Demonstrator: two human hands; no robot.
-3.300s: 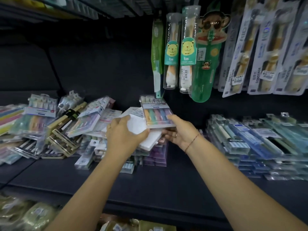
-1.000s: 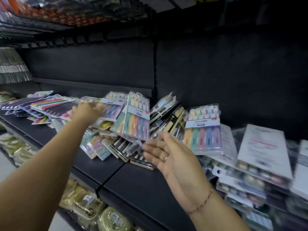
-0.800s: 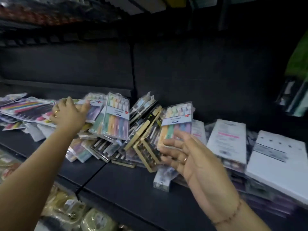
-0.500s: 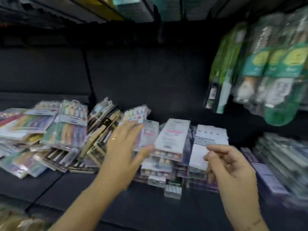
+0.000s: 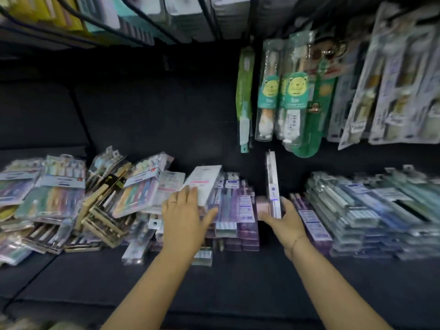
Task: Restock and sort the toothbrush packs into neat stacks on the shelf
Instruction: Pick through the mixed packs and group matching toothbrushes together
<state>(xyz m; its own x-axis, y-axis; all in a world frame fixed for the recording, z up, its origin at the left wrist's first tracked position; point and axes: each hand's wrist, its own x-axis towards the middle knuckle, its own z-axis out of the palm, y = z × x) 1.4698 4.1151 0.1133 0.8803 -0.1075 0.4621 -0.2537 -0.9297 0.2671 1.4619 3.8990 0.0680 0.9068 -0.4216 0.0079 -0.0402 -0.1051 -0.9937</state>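
From the head camera, my left hand (image 5: 184, 210) lies open, fingers spread on a white-backed toothbrush pack (image 5: 202, 184) atop the purple stack (image 5: 234, 210), probably steadying it. My right hand (image 5: 279, 216) grips a thin pack (image 5: 272, 184) stood on edge beside that stack, likely to slot it in. A jumbled heap (image 5: 104, 198) waits left on the shelf (image 5: 214, 282).

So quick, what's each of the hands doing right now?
Left hand: open, fingers spread flat against the white-backed pack on the middle stack.
Right hand: closed on a pack standing on edge.
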